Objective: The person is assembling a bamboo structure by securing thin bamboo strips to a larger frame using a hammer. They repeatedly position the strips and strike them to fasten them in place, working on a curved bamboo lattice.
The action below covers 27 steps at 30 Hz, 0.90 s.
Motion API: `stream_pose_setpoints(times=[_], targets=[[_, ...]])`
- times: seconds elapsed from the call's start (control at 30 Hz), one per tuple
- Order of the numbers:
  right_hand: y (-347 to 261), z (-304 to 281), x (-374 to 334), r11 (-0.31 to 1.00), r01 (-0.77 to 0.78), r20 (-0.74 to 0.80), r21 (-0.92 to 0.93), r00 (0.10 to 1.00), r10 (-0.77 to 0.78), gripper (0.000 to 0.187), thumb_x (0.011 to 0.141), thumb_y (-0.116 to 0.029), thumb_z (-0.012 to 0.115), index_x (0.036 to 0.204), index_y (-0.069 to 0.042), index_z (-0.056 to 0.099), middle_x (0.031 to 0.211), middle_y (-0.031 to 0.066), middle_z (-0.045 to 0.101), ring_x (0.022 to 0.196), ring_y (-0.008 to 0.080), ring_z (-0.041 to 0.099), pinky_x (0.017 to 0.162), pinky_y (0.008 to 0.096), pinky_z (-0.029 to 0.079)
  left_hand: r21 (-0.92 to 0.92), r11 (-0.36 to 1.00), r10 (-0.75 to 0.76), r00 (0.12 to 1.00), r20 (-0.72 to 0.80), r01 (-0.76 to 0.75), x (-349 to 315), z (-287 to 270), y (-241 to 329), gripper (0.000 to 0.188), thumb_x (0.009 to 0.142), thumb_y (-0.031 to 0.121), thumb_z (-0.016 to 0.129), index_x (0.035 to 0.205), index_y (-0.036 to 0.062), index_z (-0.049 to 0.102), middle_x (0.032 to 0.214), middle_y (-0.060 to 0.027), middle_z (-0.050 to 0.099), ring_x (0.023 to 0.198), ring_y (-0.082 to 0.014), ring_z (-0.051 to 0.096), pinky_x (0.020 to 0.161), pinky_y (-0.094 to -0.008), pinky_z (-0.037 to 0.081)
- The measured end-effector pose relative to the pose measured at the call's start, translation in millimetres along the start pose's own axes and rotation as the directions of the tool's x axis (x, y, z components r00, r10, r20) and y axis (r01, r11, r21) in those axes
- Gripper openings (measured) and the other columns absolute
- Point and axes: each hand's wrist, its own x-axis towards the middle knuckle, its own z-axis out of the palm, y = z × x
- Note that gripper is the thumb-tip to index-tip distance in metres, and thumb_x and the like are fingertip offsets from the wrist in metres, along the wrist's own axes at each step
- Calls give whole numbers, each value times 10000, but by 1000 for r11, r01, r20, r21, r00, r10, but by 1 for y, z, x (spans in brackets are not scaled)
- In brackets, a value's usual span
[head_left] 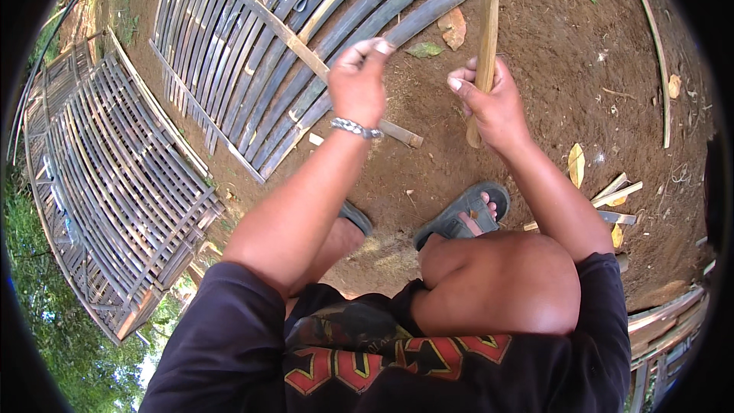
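Fingers of the left hand point(358, 80) are bunched together over a thin bamboo strip point(306, 50), maybe pinching something tiny there, but it is too small to tell what. It looks like this hand keeps the spot steady. Fingers of the right hand point(493, 99) are curled tight around the wooden handle of a hammer point(487, 38), its head raised up above the bamboo panel point(252, 84). Another bamboo panel point(115, 183) lies off to the left. Sandals point(459, 214), dry leaves point(453, 28) and loose sticks point(615, 195) sit on the dirt ground point(566, 69) close by.
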Motion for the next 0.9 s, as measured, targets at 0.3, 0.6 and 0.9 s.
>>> stream_pose_setpoints(times=[0.3,0.6,0.9], targets=[[-30,-50,-44,849,-99,122,-519,974,189,329,878,-62,757,1105,-42,519,923,26,625,855,109,591,775,285,494,433,841,456,856,-245,-325,191,-65,12,209,878,256,768,962,67,801,831,-82,762,727,-132,672,742,-291,530],[-1,-3,-57,827,-174,95,-534,960,264,356,867,4,753,1108,-58,499,940,32,604,864,105,587,770,271,505,682,537,716,696,-56,-496,269,-53,-3,264,849,394,733,927,152,802,922,-44,731,914,-272,688,892,-443,447],[49,51,-34,908,-121,142,-401,971,192,342,883,-127,776,1127,-63,544,942,42,674,894,148,646,819,340,520,547,622,702,709,-72,-561,269,-48,-12,207,896,208,707,994,39,773,969,-193,738,915,-354,699,852,-419,522]])
